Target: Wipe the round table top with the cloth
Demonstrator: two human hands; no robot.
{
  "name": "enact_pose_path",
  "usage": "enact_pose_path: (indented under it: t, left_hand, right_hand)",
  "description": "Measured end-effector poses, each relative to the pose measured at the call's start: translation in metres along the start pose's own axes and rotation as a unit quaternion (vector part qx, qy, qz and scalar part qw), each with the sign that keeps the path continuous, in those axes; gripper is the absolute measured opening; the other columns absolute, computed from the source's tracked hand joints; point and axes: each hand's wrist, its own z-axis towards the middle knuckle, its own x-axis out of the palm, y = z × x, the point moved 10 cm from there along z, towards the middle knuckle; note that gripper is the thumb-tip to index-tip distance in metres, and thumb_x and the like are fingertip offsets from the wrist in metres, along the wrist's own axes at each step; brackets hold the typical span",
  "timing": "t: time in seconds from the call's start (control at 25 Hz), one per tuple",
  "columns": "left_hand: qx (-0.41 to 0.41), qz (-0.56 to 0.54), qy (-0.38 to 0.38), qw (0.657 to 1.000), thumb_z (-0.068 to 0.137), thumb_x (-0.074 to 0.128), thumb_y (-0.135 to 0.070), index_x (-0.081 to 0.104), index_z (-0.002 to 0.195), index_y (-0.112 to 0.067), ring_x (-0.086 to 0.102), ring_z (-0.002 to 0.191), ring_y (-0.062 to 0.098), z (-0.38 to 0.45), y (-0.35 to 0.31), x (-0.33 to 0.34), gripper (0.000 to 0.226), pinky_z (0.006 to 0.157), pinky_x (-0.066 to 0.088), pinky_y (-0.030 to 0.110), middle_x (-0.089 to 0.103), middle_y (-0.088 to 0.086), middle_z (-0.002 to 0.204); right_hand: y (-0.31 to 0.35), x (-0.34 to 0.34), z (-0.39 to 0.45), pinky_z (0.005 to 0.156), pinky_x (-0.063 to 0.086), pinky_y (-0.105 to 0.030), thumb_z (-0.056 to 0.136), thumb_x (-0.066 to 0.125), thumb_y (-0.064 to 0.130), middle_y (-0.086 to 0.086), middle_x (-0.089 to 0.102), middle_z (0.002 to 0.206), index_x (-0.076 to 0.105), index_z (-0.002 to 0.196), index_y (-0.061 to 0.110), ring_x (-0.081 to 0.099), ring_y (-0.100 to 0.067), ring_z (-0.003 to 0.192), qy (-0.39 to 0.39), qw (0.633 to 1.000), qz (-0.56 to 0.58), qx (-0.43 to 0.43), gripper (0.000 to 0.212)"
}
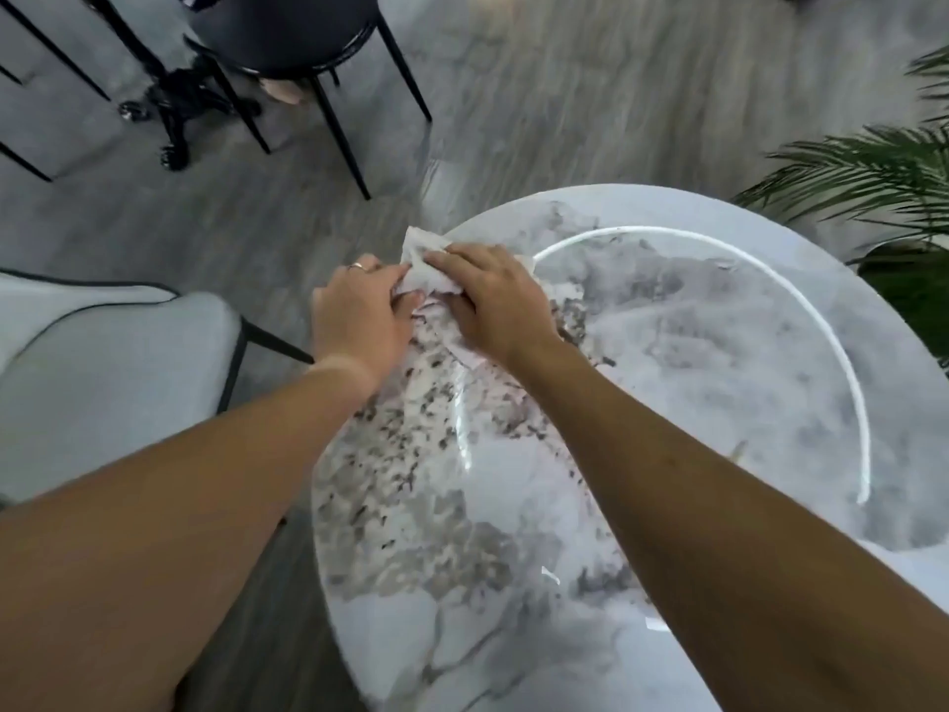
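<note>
The round table top (667,382) is glossy white marble with grey and dark speckled veins; it fills the lower right of the head view. A crumpled white cloth (429,264) lies at the table's far left edge and hangs slightly over it. My left hand (359,321), with a ring on one finger, pinches the cloth's left side. My right hand (493,300) lies flat on the cloth and presses it onto the marble. Much of the cloth is hidden under both hands.
A pale grey upholstered chair (102,367) stands close on the left. Black-legged chairs (308,59) and a wheeled black base (179,105) stand on the grey floor beyond. A green palm plant (883,177) overhangs the table's far right edge.
</note>
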Motion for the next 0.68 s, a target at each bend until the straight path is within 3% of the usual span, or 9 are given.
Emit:
enact_pose_path:
  t: [0.16, 0.24, 0.36, 0.52, 0.68]
  left_hand:
    - [0.019, -0.005, 0.011, 1.0, 0.093, 0.059, -0.031, 0.066, 0.126, -0.022, 0.055, 0.11, 0.038, 0.062, -0.074, 0.03, 0.035, 0.091, 0.044, 0.049, 0.063, 0.011, 0.117]
    - [0.022, -0.006, 0.016, 1.0, 0.094, 0.057, -0.03, 0.067, 0.124, -0.02, 0.055, 0.109, 0.038, 0.071, -0.097, 0.04, 0.033, 0.087, 0.045, 0.045, 0.063, 0.011, 0.116]
    - [0.034, -0.01, 0.008, 0.999, 0.094, 0.058, -0.03, 0.068, 0.122, -0.019, 0.059, 0.098, 0.036, 0.056, -0.107, 0.042, 0.033, 0.073, 0.04, 0.038, 0.064, 0.011, 0.107]
    - [0.047, -0.048, 0.021, 0.998, 0.094, 0.06, -0.031, 0.063, 0.131, -0.015, 0.059, 0.102, 0.035, 0.003, -0.128, 0.042, 0.04, 0.084, 0.047, 0.043, 0.066, 0.011, 0.114]
    - [0.081, -0.065, 0.052, 0.993, 0.092, 0.064, -0.03, 0.065, 0.127, -0.014, 0.062, 0.095, 0.033, -0.058, -0.145, 0.037, 0.038, 0.081, 0.053, 0.044, 0.069, 0.011, 0.107]
  right_hand:
    - [-0.091, -0.032, 0.027, 0.113, 0.03, -0.057, 0.089, 0.062, 0.02, -0.003, 0.065, 0.131, 0.063, 0.134, 0.025, 0.057, -0.029, 0.124, 0.017, 0.996, -0.039, 0.081, 0.045]
    - [-0.112, -0.047, 0.029, 0.11, 0.035, -0.054, 0.087, 0.063, 0.021, -0.001, 0.066, 0.13, 0.063, 0.133, 0.028, 0.058, -0.03, 0.122, 0.007, 0.994, -0.049, 0.094, 0.046]
    - [-0.11, -0.059, 0.011, 0.102, 0.041, -0.046, 0.084, 0.062, 0.02, -0.003, 0.068, 0.126, 0.066, 0.13, 0.024, 0.061, -0.031, 0.118, -0.009, 0.995, -0.031, 0.097, 0.046]
    - [-0.098, -0.085, -0.05, 0.105, 0.04, -0.047, 0.085, 0.064, 0.018, -0.005, 0.067, 0.127, 0.065, 0.13, 0.022, 0.06, -0.03, 0.12, -0.026, 0.995, -0.027, 0.097, 0.045]
    - [-0.075, -0.105, -0.114, 0.107, 0.038, -0.041, 0.086, 0.063, 0.018, -0.001, 0.065, 0.133, 0.063, 0.134, 0.025, 0.059, -0.027, 0.124, -0.013, 0.992, -0.044, 0.116, 0.048]
